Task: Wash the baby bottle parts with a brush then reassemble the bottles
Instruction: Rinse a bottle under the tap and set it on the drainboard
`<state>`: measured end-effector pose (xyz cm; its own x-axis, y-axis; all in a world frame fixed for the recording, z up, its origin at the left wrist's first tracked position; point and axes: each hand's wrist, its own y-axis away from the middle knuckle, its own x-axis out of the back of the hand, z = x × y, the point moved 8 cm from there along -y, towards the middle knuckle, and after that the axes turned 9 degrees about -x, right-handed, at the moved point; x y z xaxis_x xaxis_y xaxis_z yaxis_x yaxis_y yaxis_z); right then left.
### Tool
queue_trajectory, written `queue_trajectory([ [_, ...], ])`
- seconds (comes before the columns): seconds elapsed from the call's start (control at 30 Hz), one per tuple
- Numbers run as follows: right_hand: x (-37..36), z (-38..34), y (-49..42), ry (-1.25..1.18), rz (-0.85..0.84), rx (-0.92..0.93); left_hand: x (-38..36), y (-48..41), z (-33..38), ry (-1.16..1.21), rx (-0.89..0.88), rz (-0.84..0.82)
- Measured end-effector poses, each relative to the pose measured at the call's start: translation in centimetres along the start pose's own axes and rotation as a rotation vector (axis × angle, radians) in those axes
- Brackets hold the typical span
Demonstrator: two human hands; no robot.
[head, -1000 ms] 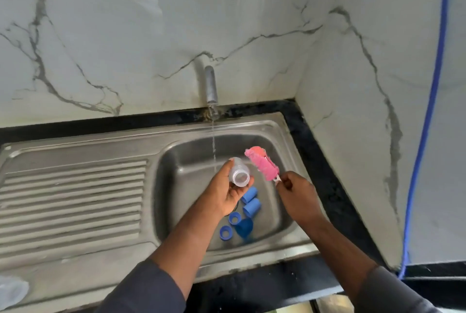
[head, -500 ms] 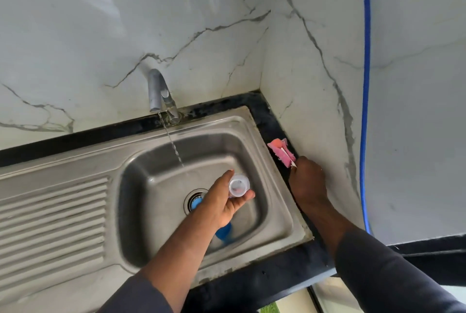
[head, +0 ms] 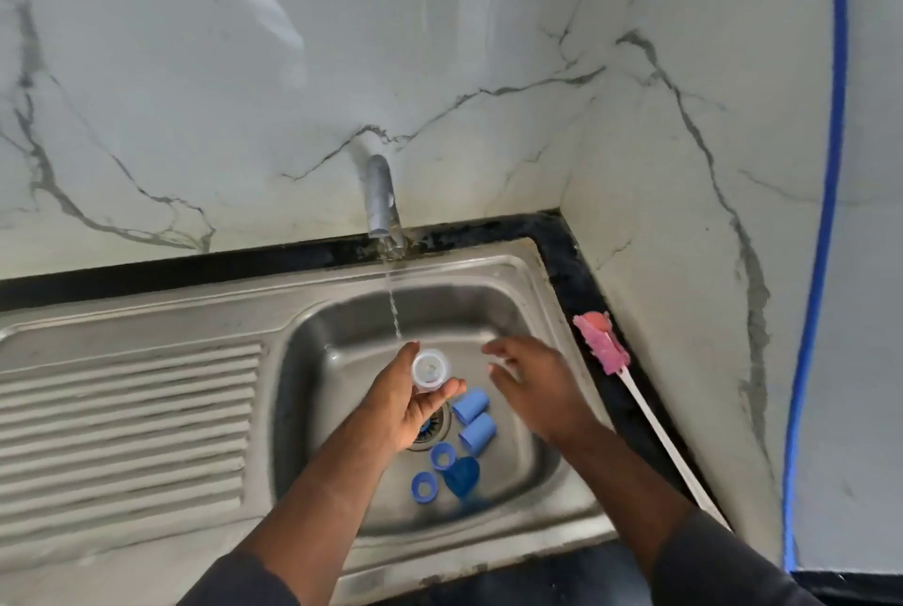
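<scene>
Caps (head: 470, 405) and rings (head: 442, 455) are lying in the sink basin (head: 312, 410); brush (head: 601, 344) is resting on the counter (head: 576, 273) to its right; tap (head: 380, 195) is standing behind.

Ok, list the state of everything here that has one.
tap: running, thin stream into the sink
left hand: grips the clear bottle
clear bottle: uncapped, mouth toward the camera
right hand: open, empty, over the sink
brush: lying unheld on the black counter
blue caps: loose, on their sides in the sink
blue rings: loose, flat in the sink
</scene>
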<state>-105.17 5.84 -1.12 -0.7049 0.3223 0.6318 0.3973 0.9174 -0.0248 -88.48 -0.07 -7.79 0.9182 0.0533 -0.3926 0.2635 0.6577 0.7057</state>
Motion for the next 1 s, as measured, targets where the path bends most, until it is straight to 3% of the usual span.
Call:
queue_trajectory([
  [0.1,-5.4,-3.8,-1.8,-0.042,-0.205,0.035,1.0,-1.2,3.0,-0.075,-0.088,0.039],
  [0.2,-8.9,-6.5,-4.2,-0.05,-0.265,0.009,2.1,-2.5,5.7,-0.157,-0.108,0.054],
  [0.37,-11.0,-7.8,-9.4,-0.149,-0.147,-0.169,3.4,-5.1,9.2,-0.408,-0.126,-0.008],
  [0.47,-11.6,-7.2,-11.8,-0.152,-0.118,-0.295,3.5,-6.6,11.8,-0.569,-0.376,-0.034],
  [0.6,-12.1,-6.6,-13.1,-0.21,-0.119,-0.376,3.2,-6.8,13.5,-0.532,-0.583,-0.095],
  [0.7,-12.5,-5.5,-13.4,-0.198,-0.126,-0.431,2.3,-6.7,13.6,-0.541,-0.606,-0.16],
  [0.83,-13.2,-3.9,-12.8,-0.328,-0.184,-0.578,1.4,-7.2,13.3,-0.74,-0.554,-0.13],
  [1.0,-12.4,-4.3,-12.6,-0.409,-0.214,-0.536,1.0,-7.9,12.6,-0.576,-0.415,-0.143],
])
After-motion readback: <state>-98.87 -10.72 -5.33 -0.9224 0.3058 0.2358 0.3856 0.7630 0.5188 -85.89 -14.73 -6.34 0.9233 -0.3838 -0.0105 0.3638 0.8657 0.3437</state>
